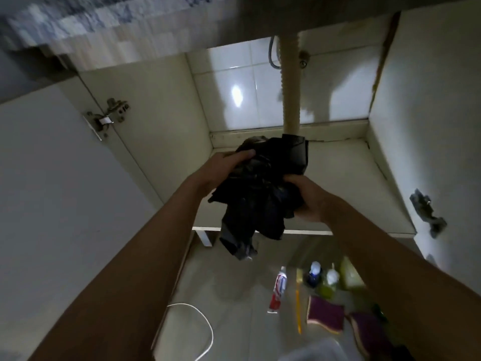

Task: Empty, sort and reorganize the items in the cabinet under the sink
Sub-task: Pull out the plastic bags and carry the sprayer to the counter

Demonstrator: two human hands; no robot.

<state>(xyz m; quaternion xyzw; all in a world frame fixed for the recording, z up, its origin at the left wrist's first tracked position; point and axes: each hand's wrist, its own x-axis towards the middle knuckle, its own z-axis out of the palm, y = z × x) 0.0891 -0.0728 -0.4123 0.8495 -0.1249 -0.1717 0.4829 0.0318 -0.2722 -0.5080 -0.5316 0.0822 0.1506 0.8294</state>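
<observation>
Both hands hold a crumpled bundle of black plastic bags (257,194) in front of the open under-sink cabinet (338,178). My left hand (221,170) grips the bundle's upper left side, thumb on top. My right hand (307,199) clutches its right side from below. Loose bag ends hang down past the cabinet's front edge. The cabinet floor shows no items on its visible part. A beige corrugated drain pipe (290,82) drops down the cabinet's middle, its lower end hidden behind the bundle.
Cabinet doors stand open at left (52,178) and right (429,126). On the tiled floor lie a toothpaste tube (278,290), a yellow stick (298,308), two purple sponges (326,317), bottles (322,277) and a white cord (200,321).
</observation>
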